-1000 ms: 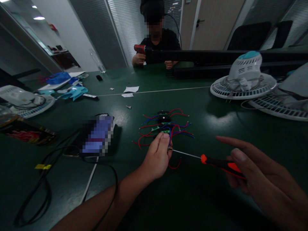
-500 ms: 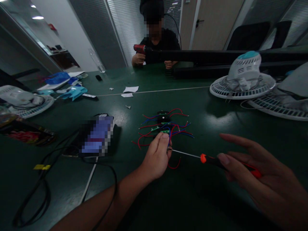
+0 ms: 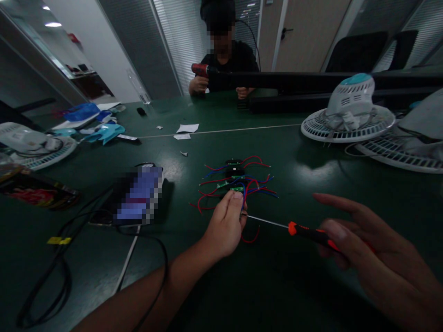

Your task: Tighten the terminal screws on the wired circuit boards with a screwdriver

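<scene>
My left hand point(image 3: 226, 227) is closed in a pinch on a small part with red and blue wires at the near edge of a pile of little green circuit boards point(image 3: 236, 181). My right hand point(image 3: 377, 258) grips the orange-and-black handle of a screwdriver point(image 3: 304, 232), with the index finger stretched out above it. The screwdriver's thin metal shaft runs left, and its tip meets the part at my left fingertips. A loose red wire point(image 3: 251, 239) lies on the green table point(image 3: 277, 152) just below the shaft.
A phone point(image 3: 138, 196) with black cables lies left of the boards. White fan grilles point(image 3: 348, 124) with a motor housing stand at the right, another fan part point(image 3: 34, 145) at the left. A person point(image 3: 224, 60) across the table holds a red power tool point(image 3: 201, 70). Paper scraps point(image 3: 188, 128) lie mid-table.
My right hand has shifted its fingers along the screwdriver handle, sliding forward and then settling. My left hand and the wired part have stayed in place.
</scene>
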Motion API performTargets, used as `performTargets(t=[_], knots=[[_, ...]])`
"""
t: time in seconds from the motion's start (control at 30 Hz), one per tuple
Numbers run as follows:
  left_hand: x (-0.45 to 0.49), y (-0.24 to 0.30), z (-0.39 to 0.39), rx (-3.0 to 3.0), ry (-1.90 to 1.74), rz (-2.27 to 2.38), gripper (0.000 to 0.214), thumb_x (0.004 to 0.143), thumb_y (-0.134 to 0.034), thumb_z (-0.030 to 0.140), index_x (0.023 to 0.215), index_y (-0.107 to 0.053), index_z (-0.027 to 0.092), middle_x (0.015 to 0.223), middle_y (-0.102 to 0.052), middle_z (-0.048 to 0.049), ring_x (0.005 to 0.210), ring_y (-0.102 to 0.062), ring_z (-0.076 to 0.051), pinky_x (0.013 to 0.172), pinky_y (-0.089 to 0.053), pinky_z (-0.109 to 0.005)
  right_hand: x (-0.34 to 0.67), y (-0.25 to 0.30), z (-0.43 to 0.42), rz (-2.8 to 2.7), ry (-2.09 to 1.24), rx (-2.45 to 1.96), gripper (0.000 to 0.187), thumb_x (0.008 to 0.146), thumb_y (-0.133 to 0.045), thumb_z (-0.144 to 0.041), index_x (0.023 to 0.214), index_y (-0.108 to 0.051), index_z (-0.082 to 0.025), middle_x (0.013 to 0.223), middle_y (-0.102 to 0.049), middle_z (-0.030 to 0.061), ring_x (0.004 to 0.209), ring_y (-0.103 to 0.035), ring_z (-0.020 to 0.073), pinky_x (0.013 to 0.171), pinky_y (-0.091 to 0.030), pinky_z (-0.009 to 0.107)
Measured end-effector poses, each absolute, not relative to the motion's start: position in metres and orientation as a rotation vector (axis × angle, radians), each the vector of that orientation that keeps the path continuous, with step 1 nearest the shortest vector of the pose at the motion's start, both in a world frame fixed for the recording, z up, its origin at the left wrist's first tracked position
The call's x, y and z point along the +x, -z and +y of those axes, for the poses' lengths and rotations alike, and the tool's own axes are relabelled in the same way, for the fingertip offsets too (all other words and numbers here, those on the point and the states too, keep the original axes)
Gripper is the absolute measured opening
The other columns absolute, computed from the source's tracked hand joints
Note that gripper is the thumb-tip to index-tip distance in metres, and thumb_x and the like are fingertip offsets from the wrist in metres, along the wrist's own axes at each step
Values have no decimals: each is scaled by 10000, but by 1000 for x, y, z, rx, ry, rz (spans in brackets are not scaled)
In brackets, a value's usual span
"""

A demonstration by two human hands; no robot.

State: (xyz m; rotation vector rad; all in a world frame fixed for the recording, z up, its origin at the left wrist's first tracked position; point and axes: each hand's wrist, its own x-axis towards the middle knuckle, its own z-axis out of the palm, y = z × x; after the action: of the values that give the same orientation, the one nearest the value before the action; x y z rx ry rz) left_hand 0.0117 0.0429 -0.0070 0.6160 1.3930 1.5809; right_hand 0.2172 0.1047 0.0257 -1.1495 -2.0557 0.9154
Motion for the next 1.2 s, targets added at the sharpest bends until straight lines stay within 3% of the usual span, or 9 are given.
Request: performTargets(t=[0.1, 0.2, 0.43, 0.73, 0.97, 1.13, 1.2], knots=[[11, 7, 43, 607, -1578, 1403, 385, 809, -573, 546, 706, -524, 178, 573, -445, 60, 468, -405, -58, 432, -330, -166, 220, -21, 105, -2037, -987, -1217, 457, 879, -446, -597, 1232, -582, -340, 484, -635, -46, 331, -545, 164, 274, -439, 220], [11, 6, 43, 610, -1577, 1401, 399, 799, -576, 561, 703, -525, 178, 581, -446, 59, 478, -410, -59, 436, -337, -164, 220, -20, 105, -2054, -991, -1249, 449, 856, -502, -590, 1214, -592, -334, 456, -618, -50, 330, -563, 169, 278, -431, 222], [12, 7, 42, 593, -1573, 1401, 381, 813, -573, 544, 706, -529, 181, 579, -453, 58, 479, -412, -59, 442, -339, -164, 214, -28, 104, -2070, -883, -1106, 421, 831, -598, -518, 1203, -573, -322, 607, -693, -30, 441, -672, 181, 392, -541, 243], [11, 10, 43, 564, -1594, 1374, 366, 819, -582, 528, 713, -544, 180, 593, -473, 51, 491, -430, -59, 444, -355, -157, 213, -27, 103, -2039, -915, -1097, 414, 818, -620, -490, 1197, -570, -332, 587, -664, -43, 466, -679, 206, 312, -485, 246], [13, 7, 42, 538, -1593, 1372, 377, 794, -611, 536, 713, -541, 175, 606, -479, 50, 501, -433, -57, 452, -360, -156, 211, -34, 103, -2028, -875, -1090, 408, 769, -657, -500, 1128, -601, -315, 694, -741, -14, 498, -682, 191, 383, -518, 237], [13, 6, 43, 568, -1589, 1397, 385, 805, -589, 548, 706, -538, 180, 581, -461, 54, 480, -419, -60, 436, -344, -163, 219, -25, 104, -2066, -1010, -1185, 459, 871, -488, -553, 1249, -587, -311, 523, -652, -38, 392, -603, 173, 328, -473, 229], [12, 6, 42, 578, -1576, 1407, 381, 808, -586, 547, 708, -537, 183, 578, -460, 54, 473, -414, -61, 431, -336, -166, 221, -23, 104, -2078, -1012, -1224, 475, 862, -503, -559, 1248, -592, -297, 464, -616, -46, 352, -568, 171, 293, -436, 227]])
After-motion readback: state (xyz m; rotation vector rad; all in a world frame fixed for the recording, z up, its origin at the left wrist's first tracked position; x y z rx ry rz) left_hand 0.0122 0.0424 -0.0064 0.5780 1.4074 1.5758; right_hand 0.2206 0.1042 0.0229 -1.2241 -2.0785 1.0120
